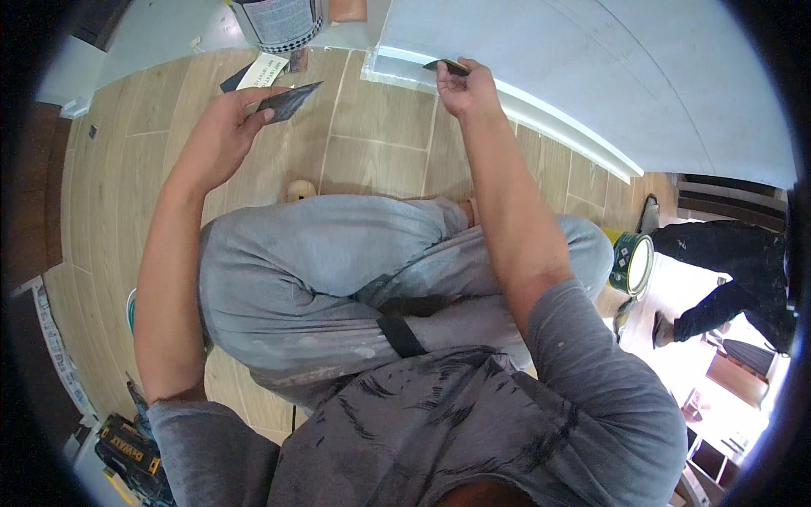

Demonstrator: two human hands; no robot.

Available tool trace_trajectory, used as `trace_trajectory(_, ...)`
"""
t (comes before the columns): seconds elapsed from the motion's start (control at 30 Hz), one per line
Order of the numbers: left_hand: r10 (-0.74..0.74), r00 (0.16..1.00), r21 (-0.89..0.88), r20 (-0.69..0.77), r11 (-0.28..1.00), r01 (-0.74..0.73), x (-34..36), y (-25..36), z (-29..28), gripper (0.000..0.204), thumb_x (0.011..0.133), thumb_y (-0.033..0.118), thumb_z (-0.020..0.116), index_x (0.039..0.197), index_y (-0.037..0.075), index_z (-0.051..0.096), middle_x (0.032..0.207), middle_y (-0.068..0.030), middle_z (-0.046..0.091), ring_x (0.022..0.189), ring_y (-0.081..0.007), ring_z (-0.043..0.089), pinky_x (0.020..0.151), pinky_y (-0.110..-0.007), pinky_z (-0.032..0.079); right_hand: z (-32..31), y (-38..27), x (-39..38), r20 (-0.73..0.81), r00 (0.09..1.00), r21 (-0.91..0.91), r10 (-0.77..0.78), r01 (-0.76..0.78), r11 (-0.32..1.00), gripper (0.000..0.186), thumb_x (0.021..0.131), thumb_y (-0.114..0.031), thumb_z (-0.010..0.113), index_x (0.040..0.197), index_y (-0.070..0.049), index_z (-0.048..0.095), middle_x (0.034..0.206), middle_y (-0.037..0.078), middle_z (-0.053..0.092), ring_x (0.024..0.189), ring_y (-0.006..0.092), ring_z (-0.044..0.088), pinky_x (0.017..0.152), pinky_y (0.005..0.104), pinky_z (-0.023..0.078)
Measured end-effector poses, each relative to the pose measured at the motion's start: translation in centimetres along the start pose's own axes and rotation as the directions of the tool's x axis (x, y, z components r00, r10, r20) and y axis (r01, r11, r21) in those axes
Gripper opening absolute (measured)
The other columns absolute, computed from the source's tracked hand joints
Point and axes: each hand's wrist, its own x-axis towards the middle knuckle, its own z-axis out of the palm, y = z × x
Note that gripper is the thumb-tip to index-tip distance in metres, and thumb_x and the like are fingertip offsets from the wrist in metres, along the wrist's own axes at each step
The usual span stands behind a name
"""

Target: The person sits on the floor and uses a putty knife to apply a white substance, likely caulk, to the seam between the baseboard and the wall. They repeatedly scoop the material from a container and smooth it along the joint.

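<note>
Crouched on the wood-look tile floor [372, 127], knees drawn up in grey trousers.

Left hand [224, 127] raised over the floor, fingers closed around a broad dark blade [289, 100], apparently a putty knife or small hawk, held flat and tilted, its face smeared with something greyish; too blurred to tell whether fresh filler lay on it. Just beyond it, a white paper slip [263, 70] on the floor and a large bucket [279, 21] with a pale label at the top edge.

Right hand [465, 84] stretched forward and pinched shut on a smaller dark scraper [446, 66], its edge pressed to the upper line of the white baseboard [541, 114] where that met the pale wall [591, 59].

Judged as mid-job: work in hand at the seam near the baseboard's left end, the long run toward the right not visibly touched, so most of the length probably left. Baseboard white, clean and continuous; wall smooth, light grey-blue, no obvious gaps from here.

Further right, a green-sided can [632, 262] with a white inside on the floor, and past it another person's dark-trousered legs [726, 262], well apart.
</note>
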Motion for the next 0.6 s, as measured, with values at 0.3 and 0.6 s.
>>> trace_trajectory(0.3,0.046,0.999,0.021,0.009,0.999,-0.047,0.2,0.8,-0.3,0.033,0.102,0.006,0.06,0.133,0.004,0.068,0.108,-0.0205,0.074,0.092,-0.0294,0.067,0.089,-0.038,0.052,-6.4,3.2,-2.6,-0.1,0.991,-0.214,-0.088,0.065,0.975,0.014,0.099,-0.008,0.053,0.111,-0.001,0.052,0.103,0.016,0.058,0.079,0.0237,0.055,0.061,0.0334,0.051)
trace_trajectory(0.6,-0.025,0.999,0.043,0.022,0.999,0.024,0.3,0.1,-0.2,0.032,0.1,0.006,0.062,0.131,0.001,0.068,0.116,-0.0226,0.073,0.106,-0.0322,0.069,0.095,-0.039,0.051,-4.6,6.2,0.9,-0.098,0.992,-0.124,-0.077,0.065,0.99,0.016,0.1,-0.009,0.055,0.114,-0.003,0.051,0.101,0.013,0.056,0.08,0.021,0.054,0.063,0.0338,0.052)
